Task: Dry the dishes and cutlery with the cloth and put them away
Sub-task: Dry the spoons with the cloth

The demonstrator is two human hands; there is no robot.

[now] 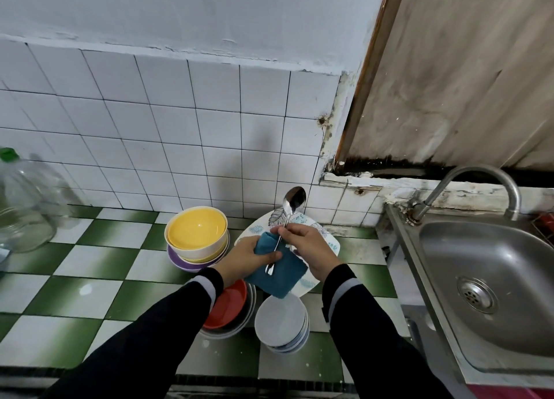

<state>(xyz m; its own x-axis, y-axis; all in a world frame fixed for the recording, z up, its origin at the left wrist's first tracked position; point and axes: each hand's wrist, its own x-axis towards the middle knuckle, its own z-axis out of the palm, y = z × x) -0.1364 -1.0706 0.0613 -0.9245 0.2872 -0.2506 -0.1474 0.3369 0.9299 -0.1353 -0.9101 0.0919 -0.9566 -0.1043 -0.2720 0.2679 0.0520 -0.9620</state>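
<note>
Above the leaf-patterned plate, the right hand pinches the spoon at mid-handle, while fingers of the left hand clamp the blue cloth around the handle's lower end. It is light, stiff, likely slippery when wet, so the handle is the safe hold. Left of the plate, the yellow bowl is empty.

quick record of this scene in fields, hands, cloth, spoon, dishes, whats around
left hand: grips blue cloth
right hand: pinches spoon by the handle, bowl end up
spoon handle tip: lies on the cloth
under hands: leaf-patterned plate on checked counter
stacks: yellow bowl tops one, red bowl another, grey bowls a third
right: steel sink with tap
far left: clear plastic bottle
</note>
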